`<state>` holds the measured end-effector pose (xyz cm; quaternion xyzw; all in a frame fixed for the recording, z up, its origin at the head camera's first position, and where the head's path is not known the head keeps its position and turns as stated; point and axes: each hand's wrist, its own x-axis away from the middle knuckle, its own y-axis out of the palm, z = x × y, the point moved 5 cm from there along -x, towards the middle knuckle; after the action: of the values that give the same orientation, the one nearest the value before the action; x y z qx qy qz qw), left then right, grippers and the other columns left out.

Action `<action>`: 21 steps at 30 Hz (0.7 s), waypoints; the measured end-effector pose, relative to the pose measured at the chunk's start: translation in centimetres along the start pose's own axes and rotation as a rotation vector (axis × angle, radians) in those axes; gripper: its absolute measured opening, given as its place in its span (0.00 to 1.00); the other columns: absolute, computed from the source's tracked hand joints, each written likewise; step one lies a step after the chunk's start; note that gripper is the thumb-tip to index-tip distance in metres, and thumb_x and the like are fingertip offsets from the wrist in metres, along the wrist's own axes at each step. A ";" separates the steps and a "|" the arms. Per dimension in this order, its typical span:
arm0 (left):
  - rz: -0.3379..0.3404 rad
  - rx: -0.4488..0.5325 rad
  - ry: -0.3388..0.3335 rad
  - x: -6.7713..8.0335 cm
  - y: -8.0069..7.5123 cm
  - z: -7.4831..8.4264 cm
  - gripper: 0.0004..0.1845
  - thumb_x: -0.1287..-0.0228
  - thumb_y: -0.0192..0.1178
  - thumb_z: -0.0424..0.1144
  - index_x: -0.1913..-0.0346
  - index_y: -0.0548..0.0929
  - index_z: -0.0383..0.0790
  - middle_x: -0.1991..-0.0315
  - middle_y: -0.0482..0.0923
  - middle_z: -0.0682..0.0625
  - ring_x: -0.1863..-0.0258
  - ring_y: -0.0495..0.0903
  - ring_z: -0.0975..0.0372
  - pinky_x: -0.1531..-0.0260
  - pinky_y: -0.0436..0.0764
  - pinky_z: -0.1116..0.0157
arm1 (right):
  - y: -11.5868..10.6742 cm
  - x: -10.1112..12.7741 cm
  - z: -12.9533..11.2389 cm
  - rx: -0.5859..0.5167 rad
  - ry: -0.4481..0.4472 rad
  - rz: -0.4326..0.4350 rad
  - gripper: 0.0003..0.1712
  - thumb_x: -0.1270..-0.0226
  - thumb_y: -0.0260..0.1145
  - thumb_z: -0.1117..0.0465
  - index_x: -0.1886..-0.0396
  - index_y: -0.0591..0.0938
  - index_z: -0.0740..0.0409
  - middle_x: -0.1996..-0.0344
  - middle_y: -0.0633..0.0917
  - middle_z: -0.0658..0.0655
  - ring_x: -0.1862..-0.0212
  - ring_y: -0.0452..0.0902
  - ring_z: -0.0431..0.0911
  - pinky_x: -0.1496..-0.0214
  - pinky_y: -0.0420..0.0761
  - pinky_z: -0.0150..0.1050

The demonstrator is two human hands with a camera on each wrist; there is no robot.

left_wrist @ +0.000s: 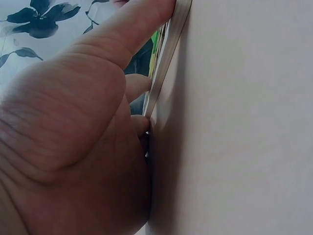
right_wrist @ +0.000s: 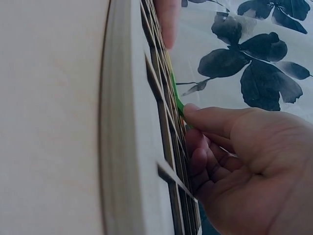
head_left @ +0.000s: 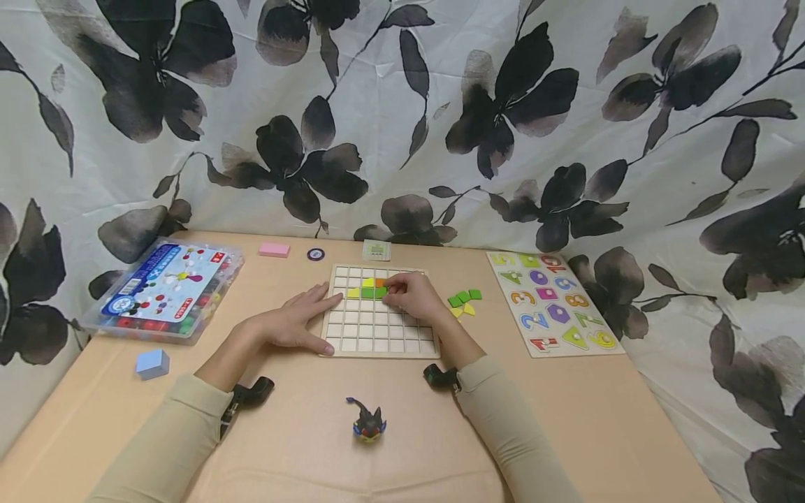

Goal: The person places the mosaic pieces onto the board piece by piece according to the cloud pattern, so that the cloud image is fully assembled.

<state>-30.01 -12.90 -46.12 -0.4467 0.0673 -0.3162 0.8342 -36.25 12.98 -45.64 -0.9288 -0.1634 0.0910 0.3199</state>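
The right hand (head_left: 411, 295) sits on the wooden grid board (head_left: 379, 342), fingers curled down, its fingertips (right_wrist: 191, 111) pinching a green tile (head_left: 374, 293) in the second row of squares. The right-wrist view shows that green edge right at the thumb tip. Beside it in the same row lie a yellow tile (head_left: 354, 293) and an orange tile (head_left: 380, 282), touching the green.

The left hand (head_left: 295, 323) lies flat and relaxed, fingers straight, pressing the board's left edge; the left-wrist view shows the thumb along the board's rim.

Out from the board: a small heap of loose green and yellow tiles (head_left: 464, 300) just to its right, then a number puzzle board (head_left: 555, 304). Left, a clear plastic box of beads (head_left: 165, 290), a blue block (head_left: 153, 363), a pink eraser (head_left: 274, 249). Near the person, a small toy figure (head_left: 367, 423).

All of it rests on a tan table (head_left: 604, 426). Behind and around hangs a white cloth printed with dark flowers (head_left: 402, 112).
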 end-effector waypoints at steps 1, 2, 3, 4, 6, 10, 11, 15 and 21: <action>-0.001 0.001 0.001 0.0 0.0 0.0 0.61 0.45 0.75 0.64 0.16 0.54 0.45 0.15 0.34 0.35 0.16 0.33 0.38 0.22 0.40 0.32 | 0.0 0.0 0.1 -0.004 0.002 0.000 0.18 0.35 0.76 0.63 0.46 0.88 0.61 0.65 0.85 0.54 0.65 0.76 0.44 0.64 0.75 0.32; -0.002 0.003 0.002 0.0 0.0 0.1 0.61 0.45 0.75 0.64 0.16 0.54 0.45 0.15 0.34 0.35 0.16 0.33 0.38 0.22 0.40 0.32 | 0.0 0.0 0.1 -0.009 0.002 0.000 0.18 0.35 0.76 0.63 0.46 0.88 0.61 0.65 0.85 0.54 0.65 0.76 0.44 0.64 0.75 0.32; -0.002 0.005 0.002 0.0 0.0 0.1 0.61 0.45 0.75 0.64 0.16 0.54 0.45 0.15 0.34 0.35 0.16 0.33 0.38 0.22 0.40 0.32 | 0.0 0.0 0.2 -0.015 0.000 0.000 0.18 0.35 0.76 0.63 0.46 0.88 0.61 0.65 0.85 0.54 0.65 0.76 0.45 0.65 0.75 0.33; -0.003 0.007 0.003 0.0 0.0 0.1 0.61 0.45 0.75 0.64 0.16 0.54 0.45 0.15 0.34 0.35 0.16 0.33 0.38 0.22 0.40 0.32 | -0.1 0.1 0.2 -0.018 -0.002 0.001 0.18 0.35 0.76 0.63 0.46 0.88 0.61 0.65 0.85 0.54 0.65 0.76 0.45 0.65 0.75 0.33; -0.005 0.006 0.003 0.1 -0.1 0.2 0.61 0.45 0.75 0.63 0.16 0.54 0.45 0.15 0.34 0.35 0.16 0.33 0.38 0.22 0.40 0.32 | -0.4 0.2 -0.1 -0.031 -0.009 -0.001 0.18 0.34 0.75 0.64 0.45 0.87 0.62 0.65 0.85 0.55 0.65 0.76 0.45 0.66 0.76 0.33; -0.002 -0.002 0.003 0.1 -0.1 0.3 0.61 0.46 0.75 0.64 0.16 0.54 0.45 0.15 0.34 0.35 0.16 0.33 0.39 0.22 0.40 0.33 | -2.0 0.8 -1.1 -0.043 -0.044 0.010 0.19 0.31 0.73 0.63 0.42 0.86 0.63 0.61 0.86 0.56 0.63 0.79 0.47 0.64 0.78 0.34; -0.002 -0.005 0.003 0.1 -0.1 0.3 0.61 0.45 0.75 0.64 0.16 0.54 0.45 0.15 0.34 0.35 0.16 0.33 0.39 0.22 0.40 0.33 | -2.6 1.0 -1.4 -0.039 -0.053 0.015 0.19 0.30 0.73 0.62 0.41 0.86 0.62 0.59 0.86 0.56 0.61 0.79 0.47 0.63 0.79 0.34; -0.001 -0.007 0.004 0.0 -0.1 0.2 0.61 0.46 0.75 0.64 0.16 0.54 0.45 0.15 0.33 0.35 0.16 0.33 0.38 0.22 0.40 0.33 | -5.2 2.0 -2.1 0.016 -0.083 0.040 0.19 0.30 0.73 0.61 0.41 0.86 0.58 0.52 0.87 0.58 0.55 0.80 0.49 0.56 0.82 0.37; -0.003 -0.010 0.007 0.0 -0.1 0.1 0.61 0.46 0.75 0.64 0.16 0.54 0.45 0.15 0.34 0.35 0.16 0.33 0.39 0.22 0.40 0.33 | -9.1 3.2 -1.8 0.150 -0.130 0.062 0.20 0.30 0.73 0.62 0.39 0.86 0.56 0.45 0.86 0.63 0.53 0.82 0.52 0.54 0.82 0.41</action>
<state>-30.00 -12.86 -45.97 -0.4498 0.0709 -0.3188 0.8313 -35.00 19.91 -38.74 -0.8989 -0.1476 0.1731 0.3744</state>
